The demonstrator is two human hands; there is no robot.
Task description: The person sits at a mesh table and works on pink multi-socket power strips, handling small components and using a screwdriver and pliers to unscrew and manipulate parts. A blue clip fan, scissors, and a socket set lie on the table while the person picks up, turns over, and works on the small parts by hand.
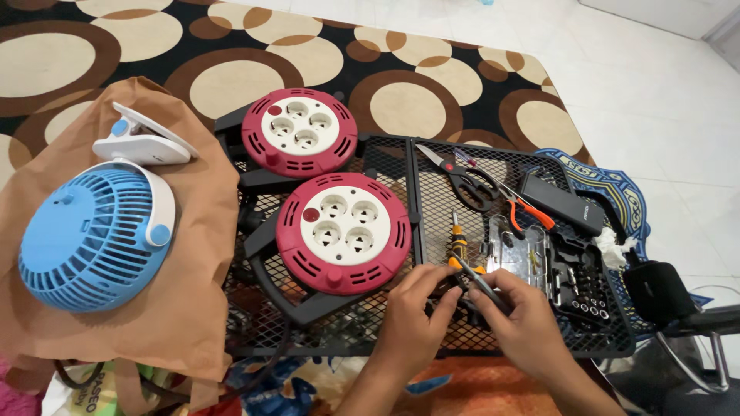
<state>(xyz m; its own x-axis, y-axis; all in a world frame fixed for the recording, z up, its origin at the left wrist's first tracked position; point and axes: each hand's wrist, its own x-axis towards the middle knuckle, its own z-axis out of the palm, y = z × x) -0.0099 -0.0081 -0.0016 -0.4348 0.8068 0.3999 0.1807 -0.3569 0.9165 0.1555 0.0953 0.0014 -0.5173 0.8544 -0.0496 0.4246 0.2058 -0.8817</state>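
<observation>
Blue clip fan (91, 237) on brown paper (189, 300), two red cable reels (343, 231), scissors (461, 179), black mesh rack (401, 154).

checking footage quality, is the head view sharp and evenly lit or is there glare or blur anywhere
Head view: mostly sharp, with soft even light; the white floor tiles look bright and slightly washed out; both hands, left and right, are a little soft; edges bow slightly from a wide lens; shadows are faint.

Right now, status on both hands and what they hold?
Left hand and right hand together, both pinching a small dark tool over the black mesh rack. Red cable reel just left, bit case right; nothing blocking.
</observation>
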